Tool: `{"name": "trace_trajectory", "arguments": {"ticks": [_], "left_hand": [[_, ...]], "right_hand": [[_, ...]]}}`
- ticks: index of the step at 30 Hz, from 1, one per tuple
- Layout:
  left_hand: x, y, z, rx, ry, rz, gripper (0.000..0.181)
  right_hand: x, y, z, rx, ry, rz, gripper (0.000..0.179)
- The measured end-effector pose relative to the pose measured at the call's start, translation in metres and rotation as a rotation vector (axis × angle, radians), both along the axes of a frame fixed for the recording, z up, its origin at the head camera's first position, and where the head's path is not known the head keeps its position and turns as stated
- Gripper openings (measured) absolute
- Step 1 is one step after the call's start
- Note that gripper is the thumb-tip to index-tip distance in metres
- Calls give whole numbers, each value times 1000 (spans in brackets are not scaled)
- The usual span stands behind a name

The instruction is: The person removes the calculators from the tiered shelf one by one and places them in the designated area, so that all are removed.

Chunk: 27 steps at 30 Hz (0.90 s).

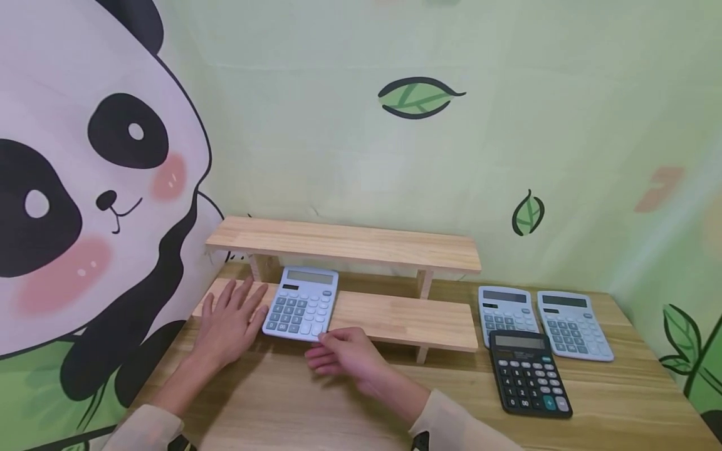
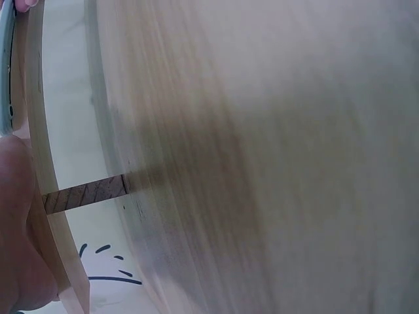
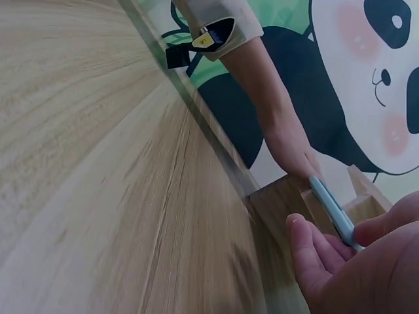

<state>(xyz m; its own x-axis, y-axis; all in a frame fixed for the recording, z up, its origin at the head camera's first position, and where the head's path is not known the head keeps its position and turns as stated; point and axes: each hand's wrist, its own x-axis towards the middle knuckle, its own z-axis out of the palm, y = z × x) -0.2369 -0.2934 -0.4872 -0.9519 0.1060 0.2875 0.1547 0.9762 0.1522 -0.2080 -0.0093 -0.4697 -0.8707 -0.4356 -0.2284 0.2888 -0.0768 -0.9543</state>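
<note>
A light blue calculator (image 1: 301,307) leans on the lower board (image 1: 406,318) of a two-tier wooden shelf, its top end toward the back and its keys facing me. At its lower right corner my right hand (image 1: 355,360) pinches the edge between thumb and fingers. My left hand (image 1: 228,322) lies over the left end of that board with fingers spread and extended, the thumb beside the calculator's left edge. In the right wrist view the calculator (image 3: 332,210) shows edge-on between both hands. Only part of the left hand (image 2: 23,229) appears in the left wrist view.
The shelf's upper board (image 1: 350,244) runs behind the calculator. To the right on the wooden table (image 1: 440,407) lie two more light blue calculators, one left (image 1: 504,307) and one right (image 1: 574,326), with a black calculator (image 1: 530,376) overlapping the left one. A panda-printed backdrop (image 1: 316,138) stands behind.
</note>
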Motion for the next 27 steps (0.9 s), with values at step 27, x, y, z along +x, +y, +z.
{"name": "trace_trajectory", "arguments": {"ticks": [27], "left_hand": [[0, 0, 1, 17, 14, -19, 62]], "right_hand": [[11, 77, -10, -28, 1, 132, 35]]}}
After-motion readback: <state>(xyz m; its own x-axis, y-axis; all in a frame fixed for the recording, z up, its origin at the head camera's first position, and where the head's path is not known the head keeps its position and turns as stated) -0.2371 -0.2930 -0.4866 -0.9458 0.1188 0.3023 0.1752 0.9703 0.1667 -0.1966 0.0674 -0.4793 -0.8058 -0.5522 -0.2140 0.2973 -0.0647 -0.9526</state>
